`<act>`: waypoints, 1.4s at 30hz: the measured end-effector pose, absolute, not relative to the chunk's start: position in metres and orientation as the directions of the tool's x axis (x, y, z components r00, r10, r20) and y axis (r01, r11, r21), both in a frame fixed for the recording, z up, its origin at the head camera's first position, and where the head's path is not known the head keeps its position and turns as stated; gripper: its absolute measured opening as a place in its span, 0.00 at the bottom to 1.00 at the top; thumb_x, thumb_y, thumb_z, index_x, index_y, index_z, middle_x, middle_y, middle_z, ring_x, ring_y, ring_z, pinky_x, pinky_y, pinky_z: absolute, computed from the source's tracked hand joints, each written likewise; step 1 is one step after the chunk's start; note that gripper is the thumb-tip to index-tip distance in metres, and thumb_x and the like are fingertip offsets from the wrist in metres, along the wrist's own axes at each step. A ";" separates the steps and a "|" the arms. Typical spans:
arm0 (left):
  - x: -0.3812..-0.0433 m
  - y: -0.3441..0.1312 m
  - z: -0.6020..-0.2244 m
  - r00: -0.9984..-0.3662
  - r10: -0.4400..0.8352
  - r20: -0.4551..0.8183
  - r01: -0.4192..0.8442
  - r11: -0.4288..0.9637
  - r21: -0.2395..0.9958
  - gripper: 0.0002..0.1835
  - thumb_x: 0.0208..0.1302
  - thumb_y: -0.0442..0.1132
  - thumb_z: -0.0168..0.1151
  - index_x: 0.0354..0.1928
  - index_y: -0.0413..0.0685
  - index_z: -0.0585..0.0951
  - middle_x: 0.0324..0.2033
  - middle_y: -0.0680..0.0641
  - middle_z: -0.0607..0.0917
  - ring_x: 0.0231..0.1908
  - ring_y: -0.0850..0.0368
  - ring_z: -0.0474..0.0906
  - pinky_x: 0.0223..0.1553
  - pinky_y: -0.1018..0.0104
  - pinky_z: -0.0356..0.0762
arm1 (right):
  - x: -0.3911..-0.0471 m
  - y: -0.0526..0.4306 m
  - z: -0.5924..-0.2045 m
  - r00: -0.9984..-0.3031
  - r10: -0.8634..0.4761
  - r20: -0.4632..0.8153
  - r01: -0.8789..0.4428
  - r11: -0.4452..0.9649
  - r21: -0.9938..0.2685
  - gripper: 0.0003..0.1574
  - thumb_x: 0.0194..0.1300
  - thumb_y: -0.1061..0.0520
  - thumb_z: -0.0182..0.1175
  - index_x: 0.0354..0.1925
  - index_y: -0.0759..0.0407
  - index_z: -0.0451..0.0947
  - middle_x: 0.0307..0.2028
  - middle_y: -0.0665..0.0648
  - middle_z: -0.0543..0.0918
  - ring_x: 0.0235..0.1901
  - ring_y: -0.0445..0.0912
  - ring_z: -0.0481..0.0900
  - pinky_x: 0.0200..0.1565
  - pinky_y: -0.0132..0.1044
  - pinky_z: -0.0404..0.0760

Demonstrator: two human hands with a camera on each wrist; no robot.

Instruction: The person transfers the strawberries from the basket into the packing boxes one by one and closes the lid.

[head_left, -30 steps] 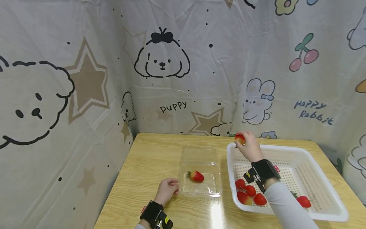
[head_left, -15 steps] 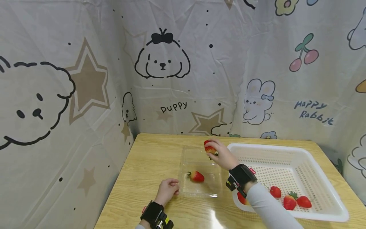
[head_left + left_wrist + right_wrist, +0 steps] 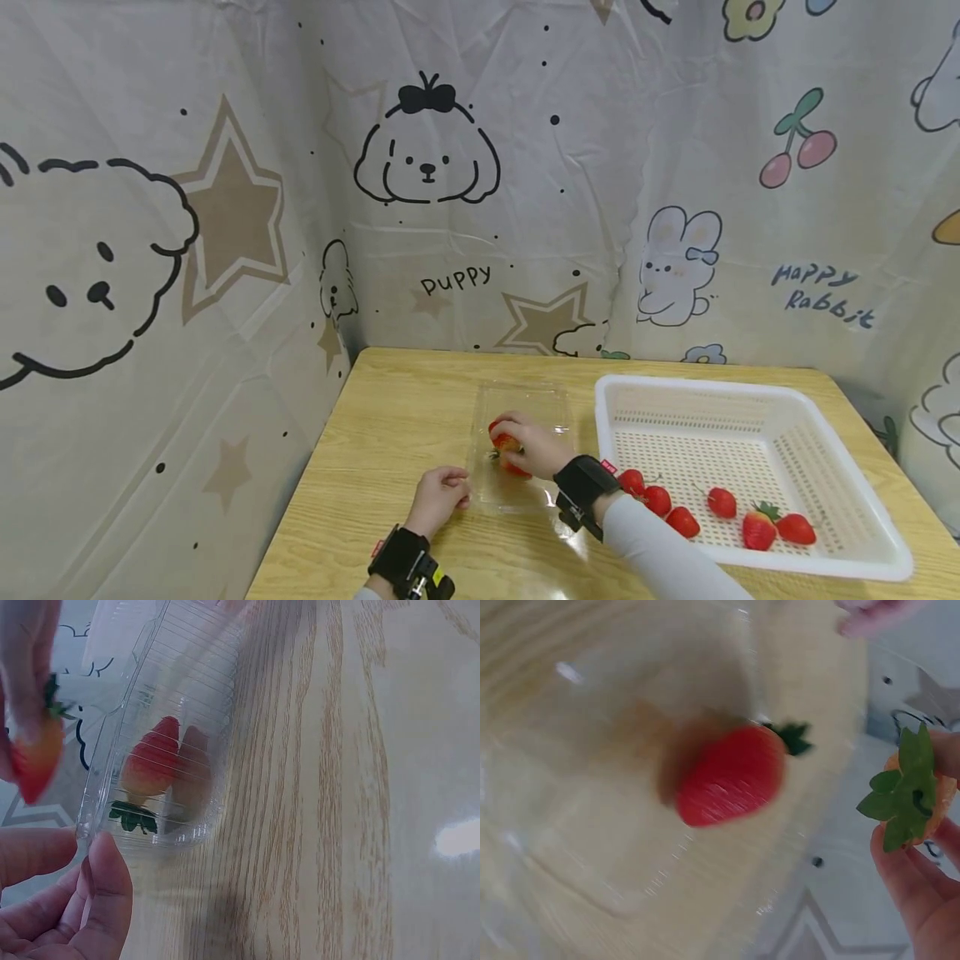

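Note:
In the head view my right hand (image 3: 534, 446) is over a clear plastic clamshell box (image 3: 521, 402) that lies with its lid folded back. It grips a red and orange strawberry (image 3: 911, 796), whose green leaves face the right wrist camera. Another strawberry (image 3: 154, 761) lies inside the box, leaves toward the near left corner in the left wrist view. My left hand (image 3: 438, 498) pinches the rim of the box between thumb and forefinger at its left side.
To the right stands a white perforated plastic basket (image 3: 840, 467). Inside are a leafy strawberry (image 3: 759, 531) and several small red fruits (image 3: 682, 522), some with thin stems. The wooden table (image 3: 405, 400) meets a printed curtain (image 3: 450, 250) at the back and left.
The right hand has carried its strawberry from the basket's back left corner leftward and down over the box. The left hand stays at the box's side.

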State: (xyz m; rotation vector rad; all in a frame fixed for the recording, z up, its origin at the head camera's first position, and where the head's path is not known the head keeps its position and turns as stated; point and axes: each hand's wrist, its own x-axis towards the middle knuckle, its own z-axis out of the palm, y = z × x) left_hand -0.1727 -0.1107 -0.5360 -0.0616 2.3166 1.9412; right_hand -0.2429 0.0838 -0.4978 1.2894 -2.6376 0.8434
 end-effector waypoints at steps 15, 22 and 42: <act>-0.177 -0.112 -0.542 -0.992 0.031 -0.124 -0.116 0.191 0.975 0.13 0.54 0.23 0.54 0.42 0.21 0.74 0.23 0.47 0.73 0.20 0.63 0.75 0.26 0.64 0.82 | -0.244 0.074 -0.544 -0.608 -0.743 0.278 -0.763 0.452 -0.462 0.14 0.51 0.65 0.64 0.39 0.61 0.76 0.41 0.56 0.74 0.39 0.46 0.75 0.41 0.31 0.77; -0.179 -0.112 -0.543 -0.990 0.027 -0.135 -0.128 0.189 0.974 0.13 0.54 0.23 0.54 0.42 0.21 0.74 0.23 0.48 0.73 0.20 0.63 0.75 0.27 0.62 0.82 | -0.247 0.069 -0.547 -0.578 -0.760 0.299 -0.794 0.439 -0.420 0.15 0.47 0.68 0.65 0.36 0.61 0.76 0.39 0.57 0.74 0.39 0.47 0.74 0.42 0.32 0.76; -0.176 -0.111 -0.542 -0.989 0.029 -0.147 -0.138 0.209 0.968 0.13 0.55 0.24 0.54 0.43 0.23 0.75 0.23 0.48 0.74 0.21 0.62 0.76 0.28 0.60 0.82 | -0.245 0.061 -0.558 -0.624 -0.770 0.131 -0.746 0.538 -0.392 0.13 0.49 0.65 0.65 0.36 0.56 0.78 0.40 0.55 0.74 0.39 0.47 0.76 0.43 0.30 0.77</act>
